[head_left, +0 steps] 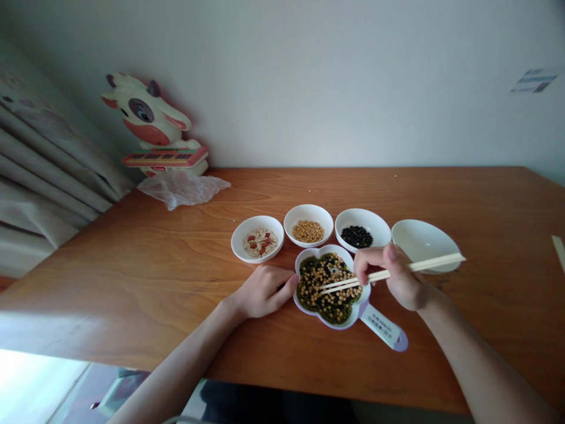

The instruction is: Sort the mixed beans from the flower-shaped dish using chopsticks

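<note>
My right hand is closed around a pair of wooden chopsticks. Their tips reach into a white and lilac flower-shaped dish with a handle, among mixed beans in yellow, black and green. My left hand rests on the table with fingers curled, its thumb and forefinger at the dish's left rim. Behind the dish stand white bowls: one with pale and reddish-brown nuts or seeds, one with yellow beans, one with black beans. In the rightmost bowl no beans show, though my right hand and the chopsticks hide part of it.
A cow-shaped toy keyboard stands at the back left of the wooden table, with a clear plastic bag before it. A curtain hangs on the left. A pale strip lies at the right edge of view.
</note>
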`<action>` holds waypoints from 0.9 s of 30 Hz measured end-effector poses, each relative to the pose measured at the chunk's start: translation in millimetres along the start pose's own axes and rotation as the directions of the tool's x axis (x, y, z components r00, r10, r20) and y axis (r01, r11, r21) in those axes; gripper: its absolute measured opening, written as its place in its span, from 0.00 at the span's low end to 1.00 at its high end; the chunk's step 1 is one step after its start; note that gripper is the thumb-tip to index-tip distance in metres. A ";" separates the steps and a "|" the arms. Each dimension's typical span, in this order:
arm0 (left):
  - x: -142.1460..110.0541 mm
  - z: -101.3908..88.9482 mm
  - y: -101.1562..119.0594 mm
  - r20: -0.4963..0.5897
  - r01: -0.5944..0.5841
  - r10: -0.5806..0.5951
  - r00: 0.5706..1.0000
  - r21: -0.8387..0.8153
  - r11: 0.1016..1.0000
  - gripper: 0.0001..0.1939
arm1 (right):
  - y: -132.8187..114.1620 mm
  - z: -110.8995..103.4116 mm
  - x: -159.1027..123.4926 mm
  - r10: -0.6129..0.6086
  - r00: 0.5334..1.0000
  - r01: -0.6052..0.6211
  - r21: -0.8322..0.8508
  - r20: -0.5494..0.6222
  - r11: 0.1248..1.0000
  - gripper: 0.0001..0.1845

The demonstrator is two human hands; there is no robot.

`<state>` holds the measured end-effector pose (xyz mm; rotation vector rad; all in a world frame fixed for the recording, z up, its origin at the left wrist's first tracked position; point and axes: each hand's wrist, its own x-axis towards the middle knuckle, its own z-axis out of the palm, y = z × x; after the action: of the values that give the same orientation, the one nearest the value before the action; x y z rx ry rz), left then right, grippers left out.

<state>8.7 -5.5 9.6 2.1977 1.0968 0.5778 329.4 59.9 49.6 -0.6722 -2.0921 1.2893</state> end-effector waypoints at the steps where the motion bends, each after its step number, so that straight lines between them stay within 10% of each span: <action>1: 0.1 -0.1 0.2 -0.001 0.001 -0.001 1.000 0.000 1.000 0.25 | -0.3 -0.3 -0.1 0.003 1.000 -0.003 0.004 0.001 1.000 0.47; 27: 1.0 -1.7 -0.7 0.003 -0.036 0.036 0.999 -0.001 0.999 0.25 | 11.3 17.1 5.2 0.043 0.996 -0.033 0.131 -0.075 0.991 0.48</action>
<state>7.8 -3.8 10.5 2.2207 1.0566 0.5910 315.1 57.5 34.4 -0.6967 -1.9231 1.3847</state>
